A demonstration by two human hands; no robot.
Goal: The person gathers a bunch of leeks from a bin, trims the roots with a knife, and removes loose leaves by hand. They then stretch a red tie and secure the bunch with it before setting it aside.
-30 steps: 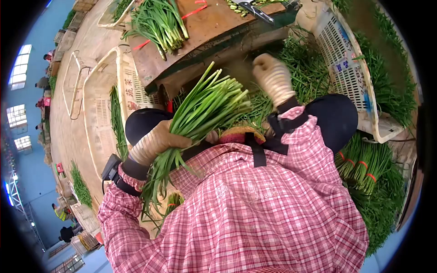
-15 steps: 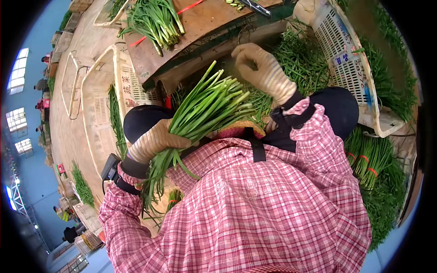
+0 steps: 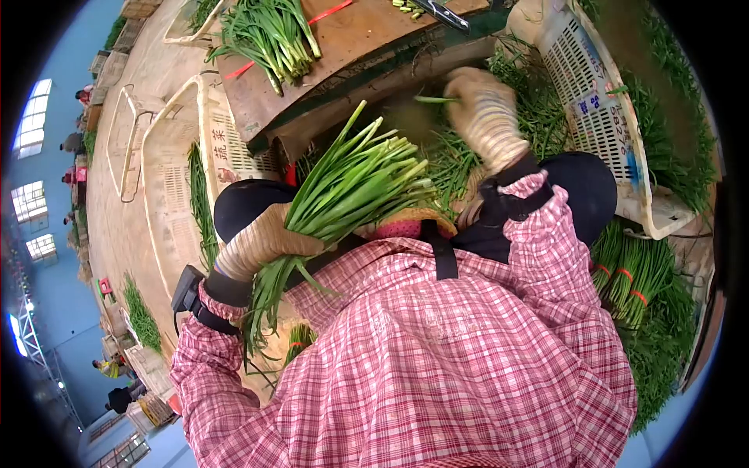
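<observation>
My gloved left hand [image 3: 269, 240] is closed around a bunch of long leafy green stalks [image 3: 355, 183]. Their cut ends point up and to the right, while the leaf tips hang below my wrist. My gloved right hand [image 3: 481, 105], slightly blurred, is raised above loose greens and apart from the bunch. A single green stalk [image 3: 435, 99] juts out leftward from its closed fingers. Below that hand, loose leaves [image 3: 456, 160] lie between my knees and the low table.
On the low table [image 3: 363, 39] lie another bunch of greens [image 3: 265, 39], red ties and a black-handled knife [image 3: 443, 14]. White plastic crates stand at left [image 3: 168, 187] and right [image 3: 593, 86]. Red-banded bundles [image 3: 628, 277] rest on greens at right.
My right hand has moved up and to the right, away from the bunch, and a green stalk now shows in its fingers. The left hand and its bunch have barely moved.
</observation>
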